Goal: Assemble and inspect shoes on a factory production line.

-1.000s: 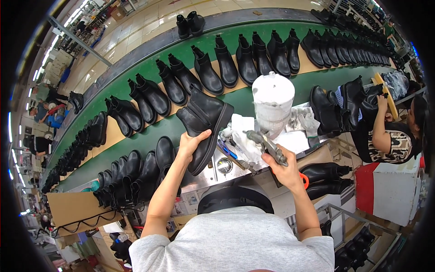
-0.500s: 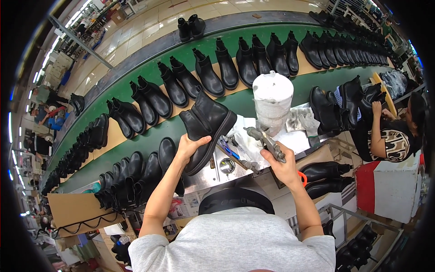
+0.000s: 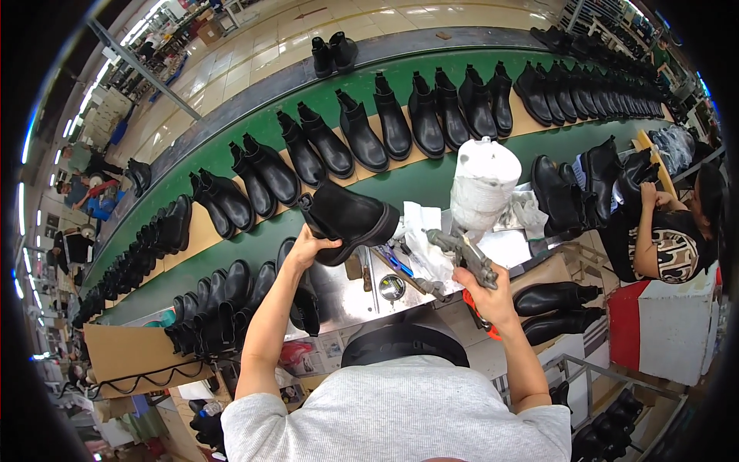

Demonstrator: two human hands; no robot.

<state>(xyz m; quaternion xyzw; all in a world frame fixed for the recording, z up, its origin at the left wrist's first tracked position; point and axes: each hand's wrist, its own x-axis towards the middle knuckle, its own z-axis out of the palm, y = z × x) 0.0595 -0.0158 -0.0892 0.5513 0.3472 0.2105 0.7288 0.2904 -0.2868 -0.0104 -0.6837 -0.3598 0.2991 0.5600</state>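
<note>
My left hand [image 3: 307, 248] grips a black ankle boot [image 3: 350, 217] near its shaft, holding it in the air over the bench. Its dark sole edge runs along the lower right side. In my right hand [image 3: 491, 297] is a metal spray gun [image 3: 471, 258], whose nozzle end leans up and to the left. An orange hose [image 3: 493, 332] shows beside that hand. The gun and the boot are apart. Just beyond the gun stands a white wrapped cylinder [image 3: 485, 185], with white cloth [image 3: 422, 231] lying left of it.
A metal-topped work surface [image 3: 339, 299] carries a small round tin [image 3: 392, 287], a blue-handled tool [image 3: 400, 266] and brushes. Rows of black boots [image 3: 362, 135] line the green conveyor [image 3: 323, 204] beyond. More boots [image 3: 558, 196] stand right, near a co-worker [image 3: 658, 231].
The boot in my left hand has come down and turned, its upper now facing up. My right hand has shifted slightly right and lower with the spray gun. The head view has moved a little.
</note>
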